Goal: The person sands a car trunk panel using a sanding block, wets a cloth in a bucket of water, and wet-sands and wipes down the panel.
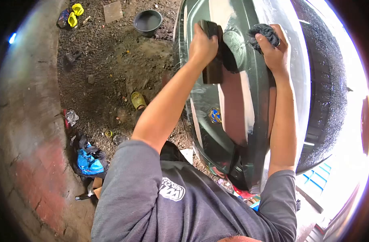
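My left hand [203,46] is closed around a long dark block [213,70], which lies against the green car panel [200,105]. To its right, my right hand [276,50] grips a crumpled dark cloth [264,37] near the edge of the same panel. Pale bands and a whitish smeared patch [234,44] show on the panel between the hands. A small round blue and gold emblem [215,115] sits lower on the panel.
A dark basin [148,22] of water stands on the muddy ground at the upper left. Yellow shoes [75,15], a blue plastic bag [90,161] and litter lie left of the car. A concrete strip [31,121] runs along the far left. The wet car window [323,84] is at the right.
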Motion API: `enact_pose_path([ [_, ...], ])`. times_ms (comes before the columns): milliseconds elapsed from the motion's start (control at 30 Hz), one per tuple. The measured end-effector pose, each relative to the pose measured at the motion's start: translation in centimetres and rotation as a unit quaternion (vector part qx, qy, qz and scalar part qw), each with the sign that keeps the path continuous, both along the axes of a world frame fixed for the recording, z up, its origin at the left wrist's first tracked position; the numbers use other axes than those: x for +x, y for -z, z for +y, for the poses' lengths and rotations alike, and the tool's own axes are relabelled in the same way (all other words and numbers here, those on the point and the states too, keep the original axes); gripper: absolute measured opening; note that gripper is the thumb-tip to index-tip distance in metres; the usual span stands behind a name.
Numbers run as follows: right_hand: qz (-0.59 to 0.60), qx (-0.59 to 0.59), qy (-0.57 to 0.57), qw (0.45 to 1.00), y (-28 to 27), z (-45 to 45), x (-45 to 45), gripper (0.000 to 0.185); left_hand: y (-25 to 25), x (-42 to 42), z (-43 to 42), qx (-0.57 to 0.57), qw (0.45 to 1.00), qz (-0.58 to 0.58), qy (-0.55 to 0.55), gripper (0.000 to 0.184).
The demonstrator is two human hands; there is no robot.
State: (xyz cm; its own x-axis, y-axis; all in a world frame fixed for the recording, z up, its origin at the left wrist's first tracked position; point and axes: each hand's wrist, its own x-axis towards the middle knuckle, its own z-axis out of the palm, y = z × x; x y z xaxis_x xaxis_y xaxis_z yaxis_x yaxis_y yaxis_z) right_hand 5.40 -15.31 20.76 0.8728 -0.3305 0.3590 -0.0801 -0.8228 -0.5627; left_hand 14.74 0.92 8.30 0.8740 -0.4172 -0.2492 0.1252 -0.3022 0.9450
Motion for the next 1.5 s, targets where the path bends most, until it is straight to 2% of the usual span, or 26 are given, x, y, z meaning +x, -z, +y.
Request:
enact_pose_path([
  [100, 0.007, 0.018, 0.015, 1.000, -0.6, 0.9, 0.0, 0.023, 1.5, -7.9, 2.1, 0.015, 0.996, -0.081, -0.032, 0.072],
  [200, 0.007, 0.014, 0.030, 0.999, -0.7, 1.1, 0.1, 0.022, 2.1, -9.4, 2.6, 0.016, 0.996, -0.080, -0.031, 0.079],
  [267, -0.009, -0.010, 0.021, 1.000, -0.3, 0.8, 0.2, 0.022, -0.1, -3.8, 1.1, 0.024, 0.999, 0.021, 0.004, 0.072],
  [333, -0.012, -0.003, 0.029, 1.000, -0.5, 1.3, 0.2, 0.022, -1.0, 2.4, -1.5, 0.038, 0.999, 0.017, 0.003, 0.056],
  [367, -0.012, 0.000, 0.031, 0.999, -0.6, 1.4, 0.2, 0.022, 0.8, 4.8, -3.1, 0.040, 0.999, -0.035, -0.007, 0.054],
  [433, -0.012, 0.013, 0.028, 0.999, -0.6, 1.3, 0.2, 0.022, 0.6, 4.3, -2.4, 0.020, 0.999, -0.039, -0.003, 0.060],
  [500, -0.012, 0.014, 0.027, 0.999, -0.5, 1.1, 0.4, 0.022, 0.5, 0.0, -0.3, 0.021, 0.999, -0.030, 0.029, 0.069],
  [533, -0.011, 0.007, 0.027, 1.000, -0.5, 1.1, 0.4, 0.022, 2.1, -3.2, 0.4, 0.004, 0.994, -0.109, -0.007, 0.077],
  [567, -0.008, 0.001, 0.029, 1.000, -0.5, 1.1, 0.2, 0.022, 2.3, -4.7, 1.4, -0.037, 0.997, -0.070, -0.001, 0.078],
  [633, -0.010, 0.003, 0.024, 1.000, -0.5, 1.0, 0.2, 0.022, 1.9, -4.2, 1.5, -0.002, 0.998, -0.069, 0.014, 0.080],
  [700, -0.012, 0.005, 0.022, 1.000, -0.4, 1.0, 0.1, 0.023, 0.8, 0.2, -0.2, 0.016, 0.998, -0.032, 0.043, 0.078],
  [800, -0.014, 0.010, 0.025, 1.000, -0.5, 1.0, 0.2, 0.023, 0.3, 5.5, -2.7, 0.003, 0.993, -0.113, 0.022, 0.076],
  [833, -0.009, 0.017, 0.028, 0.999, -0.5, 1.0, 0.1, 0.024, 0.6, 5.6, -2.9, -0.003, 0.992, -0.126, 0.017, 0.077],
  [933, -0.006, 0.019, 0.036, 0.999, -0.7, 1.2, 0.1, 0.024, 0.4, 1.1, -0.4, 0.023, 0.997, -0.056, 0.056, 0.079],
  [967, -0.005, 0.017, 0.039, 0.999, -0.7, 1.3, 0.1, 0.024, 2.3, -1.4, 0.0, 0.004, 0.993, -0.118, 0.014, 0.082],
  [1000, -0.015, 0.003, 0.028, 1.000, -0.6, 1.2, 0.2, 0.025, 2.1, -1.8, 0.4, 0.003, 0.993, -0.119, 0.015, 0.082],
  [1033, -0.026, -0.012, 0.016, 0.999, -0.5, 1.1, 0.3, 0.025, 1.9, -1.8, 0.5, 0.001, 0.993, -0.120, 0.017, 0.081],
  [1100, -0.030, -0.010, 0.008, 0.999, -0.6, 1.0, 0.4, 0.025, 0.5, 1.5, -0.7, 0.030, 0.998, -0.034, 0.047, 0.076],
  [1133, -0.022, 0.008, 0.014, 1.000, -0.6, 1.2, 0.2, 0.026, -0.7, 4.0, -1.1, 0.006, 0.998, -0.033, 0.049, 0.067],
  [1167, -0.016, 0.025, 0.021, 0.999, -0.6, 1.3, 0.2, 0.026, 0.3, 6.3, -2.6, 0.012, 0.998, -0.058, 0.036, 0.061],
  [1233, -0.016, 0.011, 0.022, 1.000, -0.6, 1.2, 0.0, 0.026, 0.2, 7.7, -3.2, 0.037, 0.996, -0.077, 0.032, 0.065],
  [1300, -0.021, -0.001, 0.017, 1.000, -0.7, 1.1, 0.3, 0.026, 0.5, 4.5, -1.8, -0.008, 0.997, -0.073, 0.030, 0.070],
  [1333, -0.021, -0.006, 0.014, 1.000, -0.6, 1.1, 0.3, 0.026, 0.3, 2.2, -0.8, 0.009, 0.998, -0.035, 0.049, 0.074],
  [1367, -0.020, -0.010, 0.012, 1.000, -0.6, 1.1, 0.2, 0.027, 2.0, -0.6, -0.3, -0.024, 0.995, -0.100, 0.009, 0.075],
  [1433, -0.033, -0.048, -0.006, 0.998, -0.6, 0.9, 0.4, 0.026, 1.5, -1.1, 0.1, -0.007, 0.995, -0.102, 0.001, 0.076],
  [1500, -0.036, -0.054, -0.007, 0.998, -0.7, 0.9, 0.5, 0.026, -0.2, 2.0, -1.0, 0.027, 0.999, -0.040, 0.018, 0.071],
])
